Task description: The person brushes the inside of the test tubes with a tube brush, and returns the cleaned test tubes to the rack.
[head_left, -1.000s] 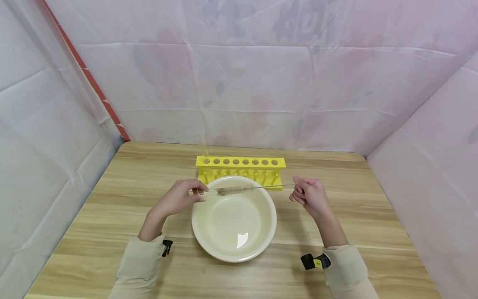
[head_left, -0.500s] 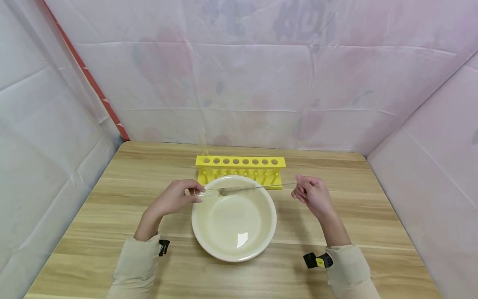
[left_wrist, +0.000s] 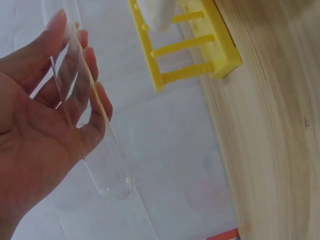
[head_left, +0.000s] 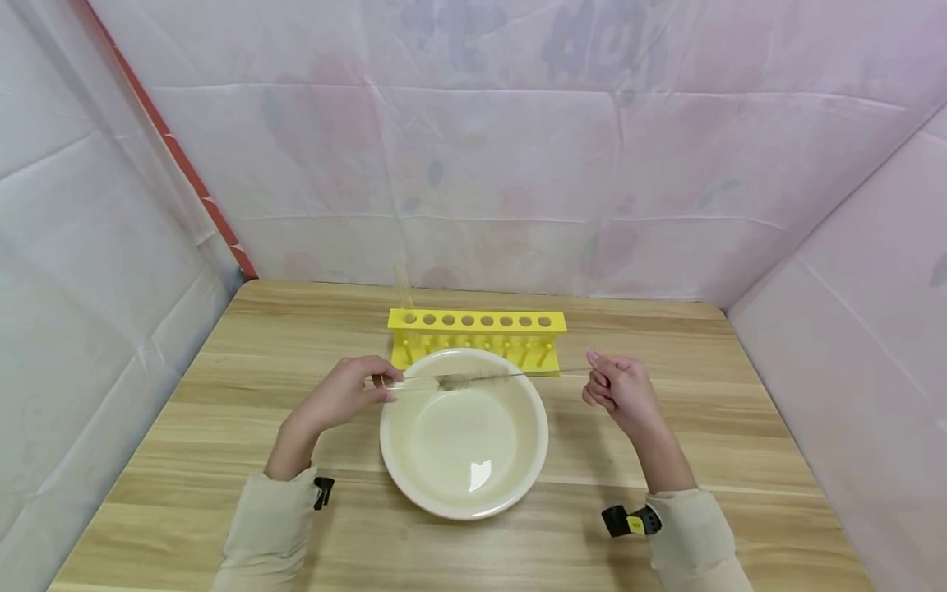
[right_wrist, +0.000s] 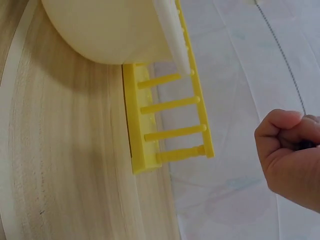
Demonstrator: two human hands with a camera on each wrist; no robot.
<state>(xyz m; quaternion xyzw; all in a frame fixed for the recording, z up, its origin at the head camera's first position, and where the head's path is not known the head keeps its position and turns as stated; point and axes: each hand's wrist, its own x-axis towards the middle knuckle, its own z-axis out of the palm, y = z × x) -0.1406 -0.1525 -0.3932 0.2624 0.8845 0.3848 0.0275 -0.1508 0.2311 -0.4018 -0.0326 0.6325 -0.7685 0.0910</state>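
My left hand (head_left: 346,396) holds a clear glass test tube (left_wrist: 107,165) between thumb and fingers, its rounded closed end pointing back past the palm. The tube's open end points right, above the cream basin (head_left: 462,508). In line with it is a test tube brush (head_left: 473,379) with brown bristles. Whether the bristle tip sits inside the tube's mouth, I cannot tell. With curled fingers, my right hand (head_left: 623,393) grips the brush's twisted wire handle (right_wrist: 282,47) near its end; a dark bit shows inside the fist in the right wrist view.
Behind the basin stands a yellow test tube rack (head_left: 477,321), partly covered by the basin's rim. Another clear test tube (head_left: 403,288) stands in its leftmost hole. Pale cloth walls (head_left: 481,181) border the wooden table (head_left: 296,329) at the back and sides.
Both hands have shifted slightly apart, the left hand leftward with the tube and the right hand rightward with the brush. The brush lies a little more level. Basin and rack stay put.
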